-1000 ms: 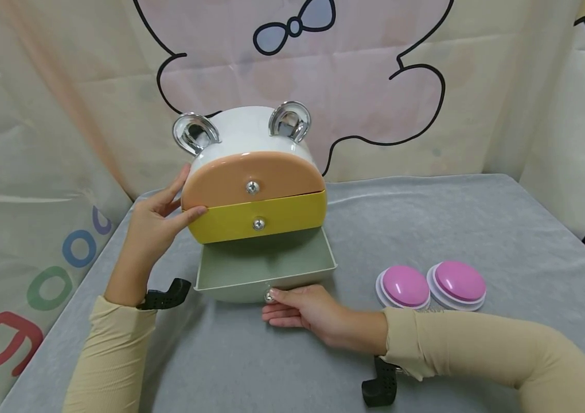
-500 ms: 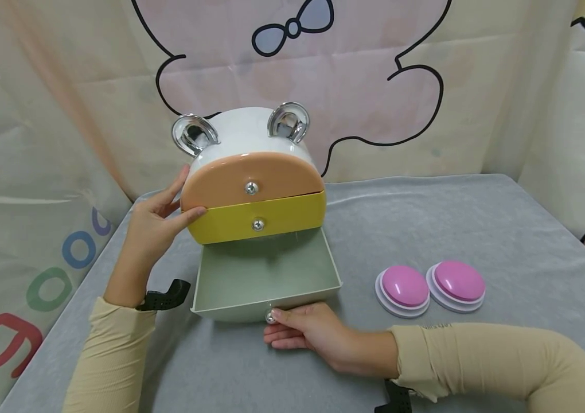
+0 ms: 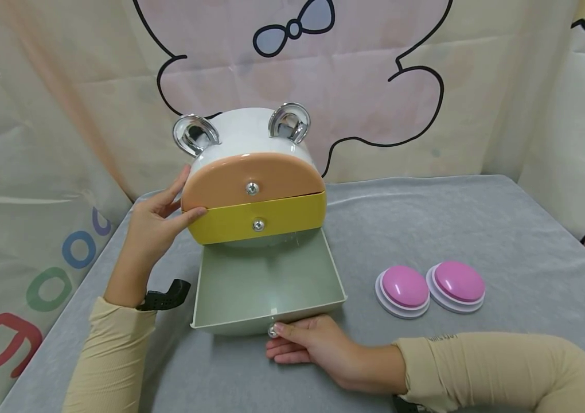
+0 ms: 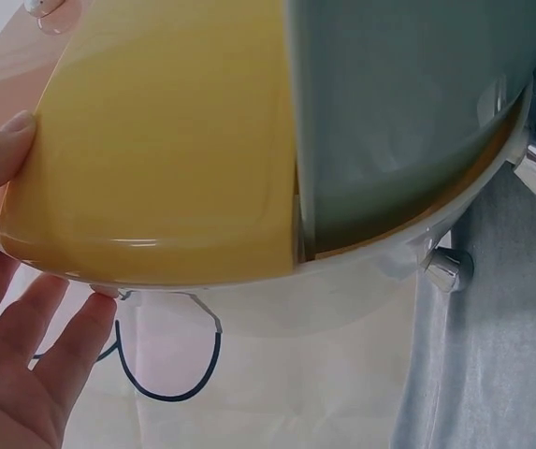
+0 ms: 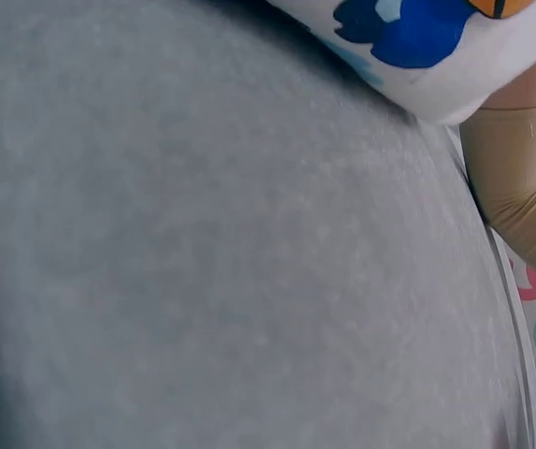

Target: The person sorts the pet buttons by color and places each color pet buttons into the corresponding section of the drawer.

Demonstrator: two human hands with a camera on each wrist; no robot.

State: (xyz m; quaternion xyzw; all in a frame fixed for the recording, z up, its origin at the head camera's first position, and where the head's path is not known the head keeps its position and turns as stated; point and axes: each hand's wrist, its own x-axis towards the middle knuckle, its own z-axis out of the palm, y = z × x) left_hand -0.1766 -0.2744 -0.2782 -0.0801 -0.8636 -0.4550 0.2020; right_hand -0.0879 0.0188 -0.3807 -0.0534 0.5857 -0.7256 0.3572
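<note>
A small white drawer cabinet point(image 3: 261, 127) with silver ear-like rings stands on the grey-covered table. Its orange top drawer point(image 3: 220, 180) and yellow middle drawer point(image 3: 292, 213) are closed. The pale green bottom drawer point(image 3: 266, 281) is pulled far out, and its inside looks bare. With the left hand point(image 3: 155, 226) I hold the cabinet's left side, thumb on the front edge and fingers along the side wall. My right hand point(image 3: 323, 350) pinches the bottom drawer's silver knob point(image 3: 273, 330) between thumb and fingers. In the left wrist view, silver feet point(image 4: 449, 269) show under the cabinet.
Two pink push buttons point(image 3: 405, 287) on white bases sit right of the drawer. Printed curtains point(image 3: 375, 103) hang behind and beside the table. The grey cloth point(image 3: 426, 223) covers the tabletop. A printed white garment point(image 5: 436, 75) shows in the right wrist view.
The right hand has drawn the green bottom drawer steadily outward, toward me, so more of its inside shows. The left hand and the cabinet body have stayed in place.
</note>
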